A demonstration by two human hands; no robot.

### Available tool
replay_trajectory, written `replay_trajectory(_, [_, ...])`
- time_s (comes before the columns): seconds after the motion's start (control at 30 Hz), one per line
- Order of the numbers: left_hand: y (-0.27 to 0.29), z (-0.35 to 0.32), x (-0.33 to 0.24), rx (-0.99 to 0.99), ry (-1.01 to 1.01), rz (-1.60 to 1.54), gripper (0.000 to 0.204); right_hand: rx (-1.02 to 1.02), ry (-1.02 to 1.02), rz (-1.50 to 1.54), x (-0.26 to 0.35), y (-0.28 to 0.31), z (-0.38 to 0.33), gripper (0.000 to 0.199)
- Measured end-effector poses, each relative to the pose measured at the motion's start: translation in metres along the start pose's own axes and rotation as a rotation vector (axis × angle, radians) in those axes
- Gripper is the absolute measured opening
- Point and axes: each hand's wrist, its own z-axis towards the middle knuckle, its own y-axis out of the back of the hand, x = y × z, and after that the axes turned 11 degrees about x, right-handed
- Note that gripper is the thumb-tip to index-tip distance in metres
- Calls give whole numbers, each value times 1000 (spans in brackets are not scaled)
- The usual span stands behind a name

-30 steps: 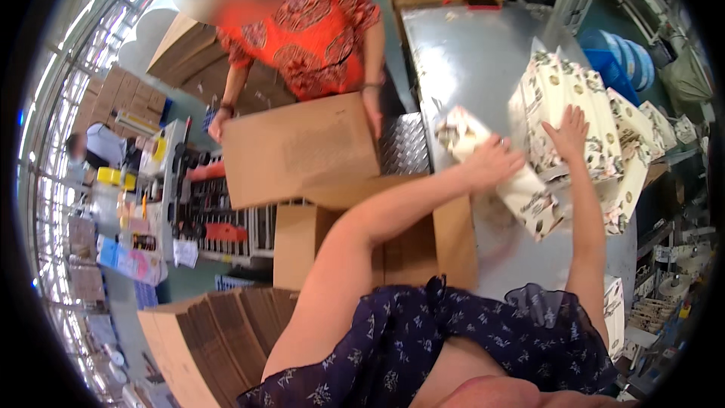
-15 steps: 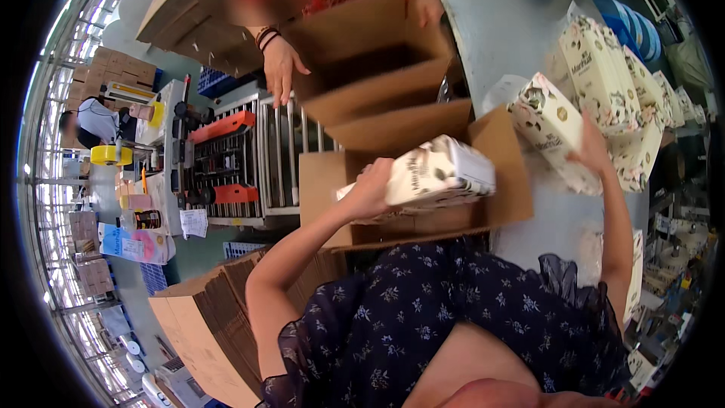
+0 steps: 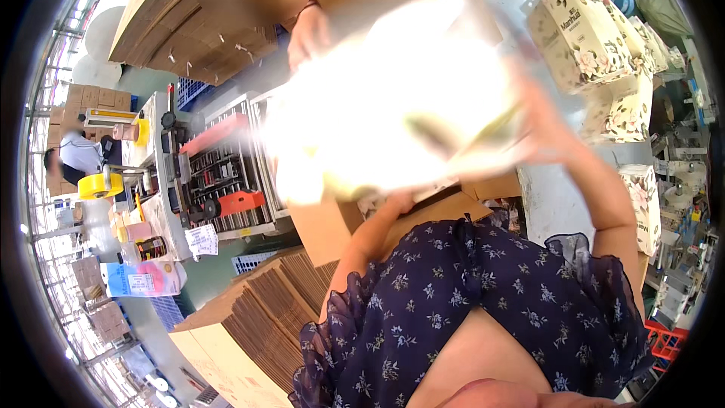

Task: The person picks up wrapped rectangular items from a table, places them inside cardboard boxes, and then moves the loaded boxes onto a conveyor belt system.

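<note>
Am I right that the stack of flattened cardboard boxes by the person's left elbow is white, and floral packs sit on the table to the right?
Not quite: the stack of flattened cardboard boxes is brown, not white, as the head view shows. The floral packs do sit on the table to the right.

A blurred white pack (image 3: 400, 98) fills the space before the right hand (image 3: 544, 132). Floral packs (image 3: 585, 38) crowd the table beyond its fingers; a co-worker's hand (image 3: 308, 34) and open carton (image 3: 332, 227) block the left.
</note>
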Motion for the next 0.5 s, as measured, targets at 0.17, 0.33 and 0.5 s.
replay_trajectory(0.17, [6, -9, -17, 97, -140, 97, 87, 352, -27, -579, -99, -148, 42, 63])
replay_trajectory(0.33, [10, 8, -29, 193, -257, 132, 79, 500, -311, -708, -241, -269, 59, 60])
replay_trajectory(0.5, [33, 22, -18, 258, -285, 111, 72, 777, -126, -540, -242, -203, 35, 58])
